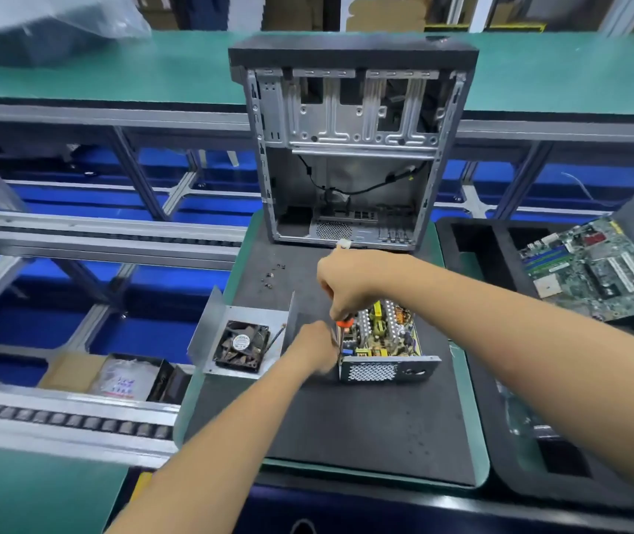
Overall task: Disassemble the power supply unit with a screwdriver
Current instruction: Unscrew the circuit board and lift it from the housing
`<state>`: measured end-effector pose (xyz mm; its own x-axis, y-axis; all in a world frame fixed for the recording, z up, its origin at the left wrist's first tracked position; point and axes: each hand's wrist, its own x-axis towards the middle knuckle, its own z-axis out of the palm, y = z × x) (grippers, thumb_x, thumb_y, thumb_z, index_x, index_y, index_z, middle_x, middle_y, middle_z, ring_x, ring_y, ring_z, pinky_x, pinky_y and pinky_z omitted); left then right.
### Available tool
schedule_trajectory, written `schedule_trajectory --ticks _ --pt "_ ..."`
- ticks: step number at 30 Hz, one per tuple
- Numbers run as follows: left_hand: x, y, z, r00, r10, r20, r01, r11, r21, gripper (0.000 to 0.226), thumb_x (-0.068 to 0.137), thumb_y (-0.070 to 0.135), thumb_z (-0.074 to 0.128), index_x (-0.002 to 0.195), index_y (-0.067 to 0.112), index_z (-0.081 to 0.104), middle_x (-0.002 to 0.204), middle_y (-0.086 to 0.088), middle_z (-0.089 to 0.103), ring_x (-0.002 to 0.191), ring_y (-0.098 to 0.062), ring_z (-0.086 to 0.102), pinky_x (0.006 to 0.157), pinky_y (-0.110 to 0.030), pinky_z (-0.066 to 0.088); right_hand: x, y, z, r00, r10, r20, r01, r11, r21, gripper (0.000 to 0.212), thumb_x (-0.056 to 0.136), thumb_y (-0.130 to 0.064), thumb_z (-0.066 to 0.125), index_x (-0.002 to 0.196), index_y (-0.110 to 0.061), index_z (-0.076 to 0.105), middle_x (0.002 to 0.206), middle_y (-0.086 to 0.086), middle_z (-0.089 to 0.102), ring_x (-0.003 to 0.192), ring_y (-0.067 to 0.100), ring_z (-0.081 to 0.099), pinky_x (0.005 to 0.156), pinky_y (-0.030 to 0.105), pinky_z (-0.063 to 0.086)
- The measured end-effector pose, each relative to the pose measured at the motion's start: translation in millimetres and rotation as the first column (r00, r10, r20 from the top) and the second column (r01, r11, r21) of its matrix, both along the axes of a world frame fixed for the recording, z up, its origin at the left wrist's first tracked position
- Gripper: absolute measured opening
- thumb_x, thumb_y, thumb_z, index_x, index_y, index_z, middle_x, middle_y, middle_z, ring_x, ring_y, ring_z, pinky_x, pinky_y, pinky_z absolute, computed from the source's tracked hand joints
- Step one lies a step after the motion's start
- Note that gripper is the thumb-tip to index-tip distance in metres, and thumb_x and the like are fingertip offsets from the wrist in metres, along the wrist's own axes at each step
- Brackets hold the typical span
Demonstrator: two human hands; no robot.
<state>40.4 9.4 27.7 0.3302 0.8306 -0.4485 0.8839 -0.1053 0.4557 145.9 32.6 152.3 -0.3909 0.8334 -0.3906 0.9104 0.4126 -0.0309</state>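
Note:
The opened power supply unit (383, 348) sits on the dark mat (346, 425), its circuit board with yellow parts and heat sinks exposed. My right hand (346, 285) is closed around the screwdriver (344, 324), whose orange collar and shaft point down at the unit's left edge. My left hand (317, 346) presses against that same left side, next to the screwdriver tip; its fingers are blurred. The removed metal cover (230, 321) with a dusty black fan (241, 345) lies to the left of the unit.
An empty computer case (350, 148) stands upright behind the mat. Several loose screws (271, 275) lie near it. A motherboard (592, 267) rests on a black foam tray at right. A cardboard box (115, 375) and roller conveyor rails are at left.

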Motion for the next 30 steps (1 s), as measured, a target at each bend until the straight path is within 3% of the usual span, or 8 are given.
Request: schedule_trajectory --ticks 2,4,6,11,15,22,26,30 --pt "-1.4 -12.4 -17.2 0.984 0.119 0.13 -0.128 0.99 0.059 0.022 0.084 -0.001 0.052 0.093 0.004 0.071 0.105 -0.011 0.068 0.1 -0.026 0.063 0.086 -0.03 0.05 1.0 -0.4 -4.0 1.0 0.008 0.005 -0.008 1.0 0.009 0.025 0.074 -0.029 0.072 0.062 -0.01 0.061 0.056 0.001 0.056 0.048 0.013 0.046 0.042 0.022 0.034" --pt "-4.2 -24.1 -32.8 0.961 0.166 0.22 -0.188 0.979 0.083 0.021 0.081 -0.003 0.056 0.087 0.008 0.074 0.094 -0.005 0.069 0.09 -0.02 0.063 0.072 -0.018 0.045 2.6 0.6 -6.9 1.0 0.003 -0.002 -0.003 1.0 0.003 0.027 0.073 -0.028 0.072 0.059 -0.009 0.059 0.055 0.002 0.056 0.046 0.011 0.044 0.041 0.022 0.034" --pt "-6.1 -31.3 -45.4 0.927 0.228 0.297 -0.263 0.961 0.084 0.018 0.082 0.001 0.06 0.083 0.012 0.074 0.081 0.002 0.067 0.076 -0.012 0.061 0.061 -0.012 0.038 4.6 2.5 -9.1 1.0 -0.009 -0.016 0.008 1.0 -0.02 0.025 0.074 -0.029 0.072 0.068 -0.005 0.066 0.064 0.007 0.065 0.049 0.01 0.045 0.042 0.023 0.036" --pt "-9.8 -26.1 -59.3 0.873 0.258 0.415 -0.307 0.95 0.053 0.01 0.083 0.009 0.064 0.08 0.019 0.064 0.067 0.011 0.059 0.062 -0.006 0.058 0.058 -0.009 0.042 6.7 5.6 -13.0 0.999 -0.014 -0.033 0.013 0.999 -0.038 0.028 0.074 -0.031 0.073 0.075 -0.003 0.069 0.068 0.007 0.065 0.052 0.012 0.047 0.046 0.026 0.04" --pt "-13.0 -21.9 -63.0 0.907 0.14 0.396 -0.203 0.972 0.121 0.006 0.084 0.013 0.063 0.085 0.016 0.068 0.063 0.017 0.055 0.054 0.003 0.051 0.055 -0.007 0.039 4.9 3.7 -14.0 1.0 0.004 -0.031 -0.005 1.0 -0.016 0.028 0.072 -0.029 0.073 0.061 -0.009 0.057 0.057 0.002 0.052 0.05 0.013 0.044 0.044 0.023 0.034" --pt "-11.7 -18.7 -66.3 0.952 -0.028 0.305 -0.055 0.964 0.26 0.014 0.084 0.009 0.058 0.09 0.009 0.07 0.084 0.002 0.062 0.069 -0.01 0.05 0.069 -0.02 0.042 3.2 -1.9 -10.8 0.999 0.003 -0.033 -0.003 1.0 -0.01 0.032 0.072 -0.025 0.073 0.055 -0.011 0.05 0.056 0.002 0.049 0.05 0.02 0.047 0.045 0.023 0.037" --pt "-11.1 -18.9 -64.7 0.966 -0.09 0.243 0.02 0.961 0.276 0.011 0.083 0.005 0.052 0.078 0.007 0.061 0.078 0.001 0.053 0.072 -0.017 0.048 0.068 -0.028 0.042 0.7 -6.5 -11.6 0.999 0.018 -0.034 -0.018 1.0 0.014 0.034 0.073 -0.023 0.073 0.056 -0.012 0.046 0.059 0.003 0.048 0.049 0.019 0.043 0.045 0.023 0.034" --pt "-13.4 -23.3 -70.6 0.958 -0.107 0.265 0.021 0.951 0.307 0.017 0.086 0.006 0.049 0.089 0.002 0.066 0.083 -0.003 0.056 0.079 -0.02 0.052 0.074 -0.034 0.045 1.4 -9.2 -11.7 0.999 0.021 -0.032 -0.02 0.999 0.028 0.038 0.073 -0.023 0.073 0.055 -0.012 0.042 0.059 0.004 0.046 0.049 0.02 0.04 0.045 0.024 0.032"
